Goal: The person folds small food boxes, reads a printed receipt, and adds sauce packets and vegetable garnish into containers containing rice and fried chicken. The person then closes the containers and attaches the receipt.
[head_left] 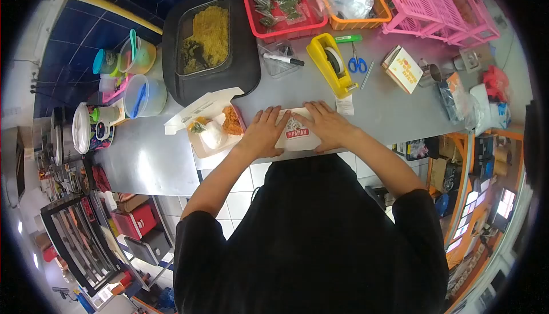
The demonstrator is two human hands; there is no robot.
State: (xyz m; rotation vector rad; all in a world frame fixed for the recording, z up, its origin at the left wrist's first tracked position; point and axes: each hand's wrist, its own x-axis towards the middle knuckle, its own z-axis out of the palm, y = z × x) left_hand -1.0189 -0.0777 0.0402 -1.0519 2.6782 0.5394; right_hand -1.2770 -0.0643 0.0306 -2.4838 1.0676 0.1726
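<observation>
A closed white cardboard food box (298, 141) with a red "PAMAN" logo lies at the near edge of the steel table. My left hand (264, 134) rests flat on its left side, fingers stretched out. On the right side, my right hand (328, 127) lies the same way, fingers spread and thumb on the lid. Just left of my left hand stands an open food box (201, 148), its lid flap up. Inside are a white rice mound (214, 135), a piece of fried chicken (232, 121) and some green and yellow garnish.
Beyond my hands are a yellow tape dispenser (331, 65), blue scissors (357, 65) and a black marker (283, 60). A black container of yellow crumbly food (209, 37) stands back left, near plastic tubs (144, 96). Red (284, 27), orange (357, 23) and pink baskets (423, 14) line the back.
</observation>
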